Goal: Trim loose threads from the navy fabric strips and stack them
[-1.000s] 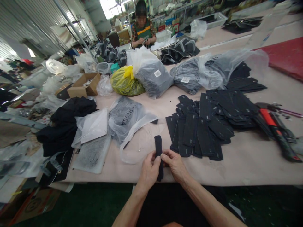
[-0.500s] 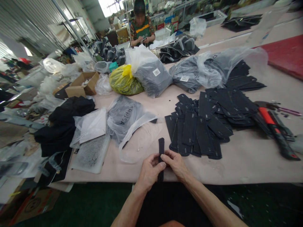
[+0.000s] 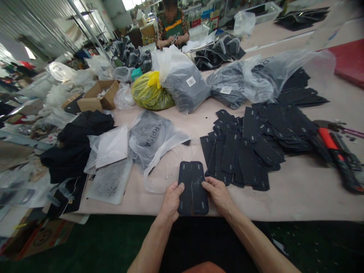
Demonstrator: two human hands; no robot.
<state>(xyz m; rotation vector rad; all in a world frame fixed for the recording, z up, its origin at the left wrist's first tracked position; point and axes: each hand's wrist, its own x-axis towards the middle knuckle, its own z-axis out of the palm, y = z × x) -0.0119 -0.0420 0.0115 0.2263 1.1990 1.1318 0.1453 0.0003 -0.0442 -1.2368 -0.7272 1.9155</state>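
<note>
Both hands hold a black fabric piece spread flat at the table's near edge. It has rounded corners, a lengthwise split down its middle and small pale marks near its ends. My left hand pinches its left edge, thumb on top. On the opposite edge, my right hand grips with thumb above and fingers partly hidden. Just beyond the right hand lies a loose heap of similar black pieces. A clear plastic bag with dark contents and black lettering rests ahead of the left hand.
A red-and-black handled tool lies at the right. Filled plastic bags, a yellow bag and a cardboard box line the back. Black cloth sits at left. A person works across the table.
The black piece was folded into a narrow strip and now lies opened out flat. My hands have moved apart to its two side edges. The view has shifted slightly.
</note>
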